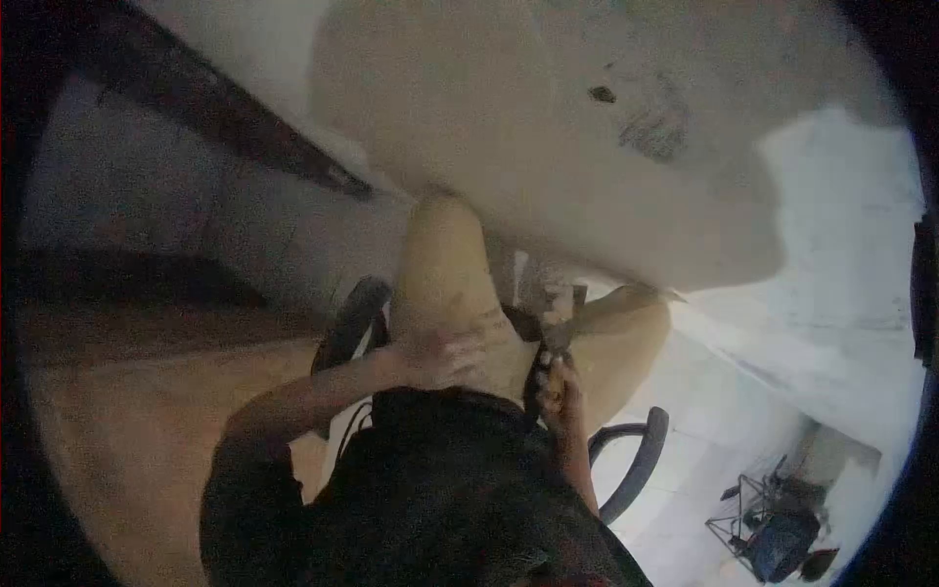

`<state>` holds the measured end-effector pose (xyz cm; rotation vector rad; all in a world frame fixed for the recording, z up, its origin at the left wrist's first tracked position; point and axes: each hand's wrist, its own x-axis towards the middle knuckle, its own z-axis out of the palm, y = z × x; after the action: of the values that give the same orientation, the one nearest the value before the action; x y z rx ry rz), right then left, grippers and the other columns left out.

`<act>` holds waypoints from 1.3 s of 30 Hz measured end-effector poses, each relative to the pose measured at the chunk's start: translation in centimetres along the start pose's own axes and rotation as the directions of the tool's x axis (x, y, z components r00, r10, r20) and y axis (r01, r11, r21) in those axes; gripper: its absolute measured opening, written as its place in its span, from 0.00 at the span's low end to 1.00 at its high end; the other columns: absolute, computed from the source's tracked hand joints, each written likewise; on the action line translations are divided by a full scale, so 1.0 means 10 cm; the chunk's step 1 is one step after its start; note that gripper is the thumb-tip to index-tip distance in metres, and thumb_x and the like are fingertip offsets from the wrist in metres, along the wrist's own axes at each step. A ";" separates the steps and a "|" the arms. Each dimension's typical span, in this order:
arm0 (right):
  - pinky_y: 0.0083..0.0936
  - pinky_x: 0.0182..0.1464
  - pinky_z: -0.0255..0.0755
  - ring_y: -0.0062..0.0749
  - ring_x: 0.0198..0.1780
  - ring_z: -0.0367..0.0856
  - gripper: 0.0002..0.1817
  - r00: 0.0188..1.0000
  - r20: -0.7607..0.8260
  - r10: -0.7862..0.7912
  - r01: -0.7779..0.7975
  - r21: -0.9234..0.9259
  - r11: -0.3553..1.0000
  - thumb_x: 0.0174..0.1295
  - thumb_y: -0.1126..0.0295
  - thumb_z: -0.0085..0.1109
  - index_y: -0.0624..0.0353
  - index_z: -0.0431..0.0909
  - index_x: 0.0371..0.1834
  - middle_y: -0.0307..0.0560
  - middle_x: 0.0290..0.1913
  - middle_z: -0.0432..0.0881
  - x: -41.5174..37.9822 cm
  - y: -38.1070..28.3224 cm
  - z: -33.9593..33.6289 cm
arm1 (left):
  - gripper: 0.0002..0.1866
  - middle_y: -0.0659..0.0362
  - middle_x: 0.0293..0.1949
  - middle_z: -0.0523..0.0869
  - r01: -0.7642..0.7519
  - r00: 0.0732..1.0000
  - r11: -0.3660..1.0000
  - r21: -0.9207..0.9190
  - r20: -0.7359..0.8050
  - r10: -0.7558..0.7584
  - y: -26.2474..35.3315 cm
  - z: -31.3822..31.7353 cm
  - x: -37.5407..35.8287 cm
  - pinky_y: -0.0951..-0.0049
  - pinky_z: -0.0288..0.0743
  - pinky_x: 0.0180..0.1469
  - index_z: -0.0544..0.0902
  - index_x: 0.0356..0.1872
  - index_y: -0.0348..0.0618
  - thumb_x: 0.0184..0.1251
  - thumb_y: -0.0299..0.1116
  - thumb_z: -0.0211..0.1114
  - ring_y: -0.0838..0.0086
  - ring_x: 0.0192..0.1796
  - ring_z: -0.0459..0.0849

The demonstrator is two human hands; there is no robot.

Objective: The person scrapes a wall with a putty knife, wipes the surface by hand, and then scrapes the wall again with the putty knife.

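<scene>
My left hand lies flat on my left thigh, its fingers extended and slightly apart, holding nothing. Between my legs, near the inner side of my right thigh, is my right hand. Its fingers are curled around something dark and narrow. A pale, blurred shape stands just beyond those fingers; whether it belongs to the held thing I cannot tell.
A broad pale surface with a large brownish patch spans the view ahead, with a small dark fragment on it. Curved chair armrests flank me. A dark beam runs at upper left. A dark framed object stands at lower right.
</scene>
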<state>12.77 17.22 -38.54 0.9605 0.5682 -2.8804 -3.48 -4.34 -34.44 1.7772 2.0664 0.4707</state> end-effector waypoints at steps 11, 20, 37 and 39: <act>0.21 0.26 0.69 0.26 0.34 0.74 0.19 0.918 -0.251 -0.306 0.211 -0.344 0.915 0.63 0.74 0.51 0.58 0.63 0.58 0.45 0.41 0.74 -0.18 0.00 0.05 | 0.25 0.56 0.66 0.66 -0.146 0.934 0.982 0.121 -0.311 0.178 0.13 -0.38 0.88 0.35 0.49 0.67 0.71 0.63 0.55 0.62 0.33 0.56 0.64 0.69 0.64; 0.21 0.47 0.67 0.26 0.44 0.72 0.29 0.939 0.066 -0.336 0.309 -0.587 0.748 0.66 0.69 0.50 0.61 0.52 0.68 0.48 0.47 0.73 -0.39 -0.42 1.19 | 0.25 0.51 0.62 0.72 -0.259 0.698 0.952 -0.165 -0.713 0.066 0.15 -0.56 1.17 0.56 0.64 0.67 0.75 0.56 0.36 0.54 0.25 0.65 0.60 0.66 0.69; 0.12 0.32 0.67 0.16 0.32 0.71 0.25 0.790 0.245 -0.562 0.503 -0.782 0.367 0.71 0.65 0.42 0.66 0.58 0.68 0.44 0.41 0.76 -0.15 -0.80 1.77 | 0.31 0.54 0.66 0.66 -0.288 0.378 0.957 0.018 -0.917 0.131 0.00 -1.20 1.58 0.56 0.59 0.70 0.71 0.61 0.41 0.53 0.27 0.68 0.61 0.70 0.62; 0.12 0.28 0.66 0.15 0.28 0.69 0.24 0.822 0.239 -0.517 0.484 -0.772 0.413 0.71 0.66 0.42 0.64 0.57 0.68 0.41 0.36 0.75 -0.16 -0.83 1.77 | 0.31 0.55 0.66 0.67 -0.300 0.377 0.953 -0.046 -0.923 0.074 0.01 -1.12 1.59 0.56 0.60 0.70 0.71 0.61 0.42 0.53 0.27 0.68 0.61 0.70 0.62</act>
<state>2.60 18.45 -21.76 0.7202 2.2784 -2.3884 -10.88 11.29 -25.61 1.7822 2.2343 2.0997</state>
